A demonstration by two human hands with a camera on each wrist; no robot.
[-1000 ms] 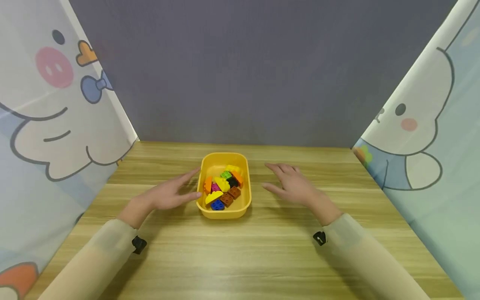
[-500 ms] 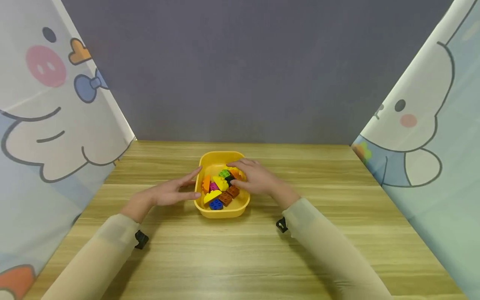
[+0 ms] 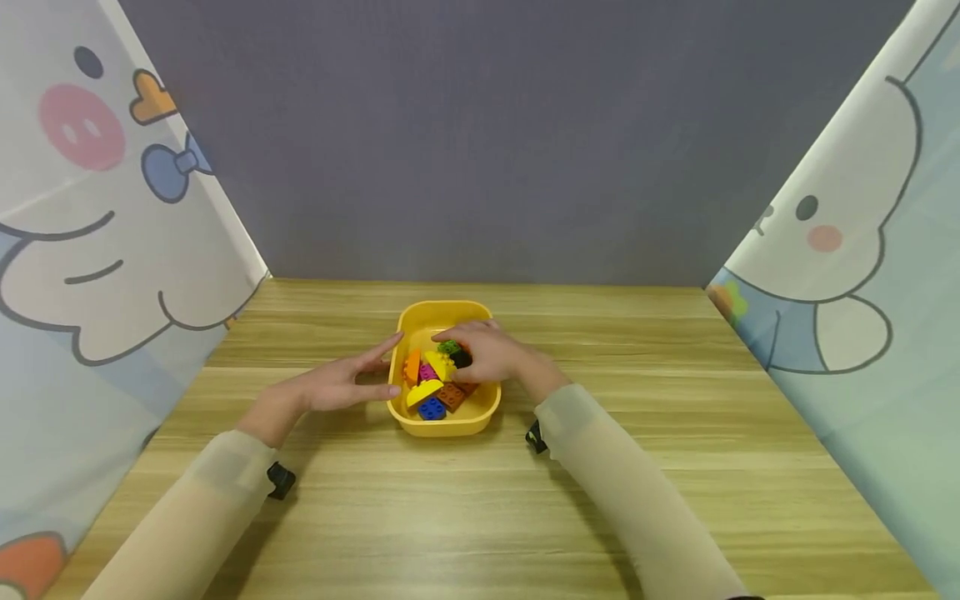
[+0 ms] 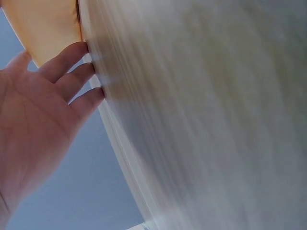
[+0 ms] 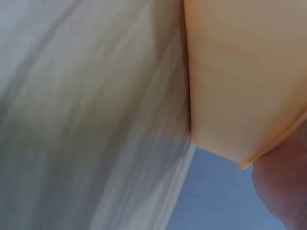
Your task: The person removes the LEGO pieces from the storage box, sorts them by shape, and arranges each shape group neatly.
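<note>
A yellow plastic box [image 3: 444, 427] on the wooden table holds several toy building bricks. My left hand [image 3: 333, 385] lies along the box's left side, fingers spread, index finger and thumb at the rim; the left wrist view shows the same palm [image 4: 36, 115] facing the box. My right hand [image 3: 487, 354] reaches over the right rim, index finger and thumb apart around a green brick [image 3: 449, 347] and a black brick [image 3: 461, 358]. Near the thumb are a yellow brick [image 3: 438, 367] and brown bricks [image 3: 451, 395]. The other right fingers are hidden.
In the box's near left part lie a rounded yellow brick [image 3: 424, 392], a blue brick [image 3: 432, 408], an orange brick [image 3: 412, 367] and a magenta brick [image 3: 427, 372]. A grey panel [image 3: 480, 150] stands behind the table [image 3: 420, 517]. Cartoon-printed curtains [image 3: 832, 250] flank both sides.
My right hand has moved left from beside the box, over its right rim and down among the bricks. The left hand stays at the left rim.
</note>
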